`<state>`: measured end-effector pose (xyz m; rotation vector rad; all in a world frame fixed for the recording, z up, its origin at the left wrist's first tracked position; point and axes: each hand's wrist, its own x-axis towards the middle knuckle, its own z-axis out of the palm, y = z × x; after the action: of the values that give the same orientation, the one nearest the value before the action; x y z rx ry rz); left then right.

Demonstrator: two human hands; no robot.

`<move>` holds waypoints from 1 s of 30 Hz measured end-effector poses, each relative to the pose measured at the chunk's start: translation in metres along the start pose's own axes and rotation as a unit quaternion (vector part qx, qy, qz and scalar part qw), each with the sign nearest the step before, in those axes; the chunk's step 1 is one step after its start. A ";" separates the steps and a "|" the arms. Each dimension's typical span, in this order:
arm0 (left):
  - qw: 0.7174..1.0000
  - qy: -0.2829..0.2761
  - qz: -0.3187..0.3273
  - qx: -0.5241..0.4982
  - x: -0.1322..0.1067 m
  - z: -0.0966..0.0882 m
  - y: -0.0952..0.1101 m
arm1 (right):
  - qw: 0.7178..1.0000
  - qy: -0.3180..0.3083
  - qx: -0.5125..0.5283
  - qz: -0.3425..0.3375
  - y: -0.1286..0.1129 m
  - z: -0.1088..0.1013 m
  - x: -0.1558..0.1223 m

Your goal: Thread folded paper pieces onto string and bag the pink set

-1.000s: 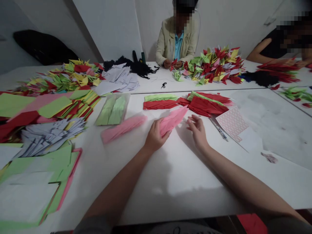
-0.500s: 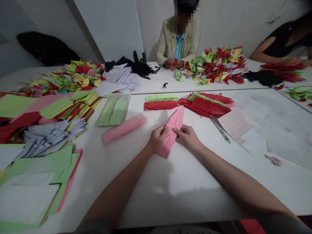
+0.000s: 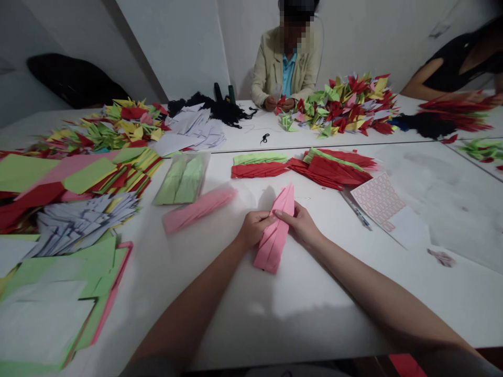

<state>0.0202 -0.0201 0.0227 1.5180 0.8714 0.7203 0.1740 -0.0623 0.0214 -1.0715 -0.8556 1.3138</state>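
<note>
Pink paper strip (image 3: 198, 210) is laid at eleven o'clock on the worktop (image 3: 314, 309). At twelve o'clock, folded pink paper (image 3: 273, 246) is gripped by the left hand (image 3: 254, 229) and the right hand (image 3: 297, 225); edges are best kept even, folds pressed flat.

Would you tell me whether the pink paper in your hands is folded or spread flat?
Folded: the pink paper forms a narrow pointed strip with creases, held by the left hand and right hand.
</note>
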 end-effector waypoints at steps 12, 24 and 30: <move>0.989 -0.103 0.023 0.101 -0.001 0.000 0.005 | 0.987 0.069 0.097 0.109 -0.009 -0.003 0.000; 0.987 -0.003 0.091 0.136 -0.004 0.005 0.056 | 0.854 -0.003 -0.393 -0.341 -0.058 -0.029 -0.057; 0.894 -0.427 -0.063 -0.123 -0.027 0.078 0.064 | 0.607 -0.429 -0.422 -0.519 -0.055 0.063 -0.104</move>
<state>0.0796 -0.0870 0.0773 1.3344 0.1886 0.0153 0.1220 -0.1544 0.1018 -0.2467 -2.5217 0.2166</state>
